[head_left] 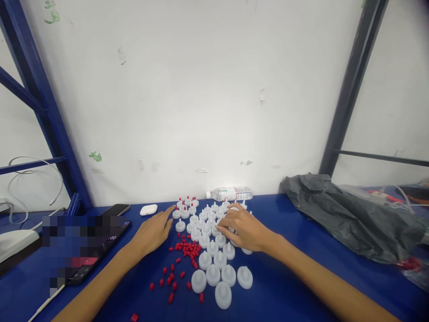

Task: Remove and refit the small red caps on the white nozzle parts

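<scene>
Many white round caps with pointed nozzles [212,248] stand grouped on the blue table. At the back left of the group, several white caps carry small red tips [185,209]. Loose small red caps [191,249] lie heaped and scattered left of the white ones. My left hand [151,231] is low over the table beside the red-tipped caps, its index finger stretched toward them and nothing held. Over the right side of the group is my right hand [244,227], its thumb and index fingertips close together at a white nozzle cap. It partly hides the caps beneath it.
A clear plastic bottle [231,193] lies along the wall. To the left are a white earbud case [148,209], a dark phone [115,209] and a larger, partly blurred phone [89,264] with a cable. A grey plastic bag [342,214] lies at right, between metal posts.
</scene>
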Available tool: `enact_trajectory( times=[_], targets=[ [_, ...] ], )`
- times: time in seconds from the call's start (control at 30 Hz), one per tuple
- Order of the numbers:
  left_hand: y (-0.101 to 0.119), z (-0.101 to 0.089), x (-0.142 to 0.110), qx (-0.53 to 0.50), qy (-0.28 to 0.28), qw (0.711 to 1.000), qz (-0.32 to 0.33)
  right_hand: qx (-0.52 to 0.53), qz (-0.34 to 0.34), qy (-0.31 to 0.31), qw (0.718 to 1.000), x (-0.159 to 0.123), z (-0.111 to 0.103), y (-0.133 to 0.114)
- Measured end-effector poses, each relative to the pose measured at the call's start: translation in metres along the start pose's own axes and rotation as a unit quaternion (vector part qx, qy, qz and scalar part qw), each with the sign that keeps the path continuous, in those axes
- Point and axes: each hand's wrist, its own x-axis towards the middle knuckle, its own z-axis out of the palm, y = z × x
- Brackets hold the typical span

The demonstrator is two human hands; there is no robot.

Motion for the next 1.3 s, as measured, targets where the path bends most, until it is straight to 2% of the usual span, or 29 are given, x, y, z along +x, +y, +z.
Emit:
enact_trajectory(
  times=[0.13, 0.3, 0.47, 0.77, 1.07, 1.3],
  targets=[
    [-0.003, 0.0, 0.001, 0.011, 0.005, 1.0, 0.006, 0.003, 0.0, 0.003, 1.0, 0.001, 0.0, 0.0],
    [0.005, -0.008, 0.002, 0.016, 0.033, 0.999, 0.009, -0.004, -0.007, 0.001, 1.0, 0.001, -0.001, -0.002],
    [0.01, -0.006, 0.003, 0.005, 0.041, 0.999, 0.017, -0.004, -0.013, 0.0, 1.0, 0.0, -0.001, -0.003],
    [0.015, -0.017, 0.001, -0.035, 0.095, 0.994, -0.03, -0.018, -0.007, 0.02, 1.0, 0.001, -0.002, -0.005],
    [0.021, -0.015, 0.0, -0.073, 0.093, 0.993, -0.027, -0.013, -0.01, 0.019, 1.0, -0.001, -0.002, -0.006],
    [0.023, -0.017, -0.002, -0.09, 0.116, 0.989, -0.025, -0.028, -0.005, 0.041, 0.999, 0.0, -0.001, -0.008]
  ],
)
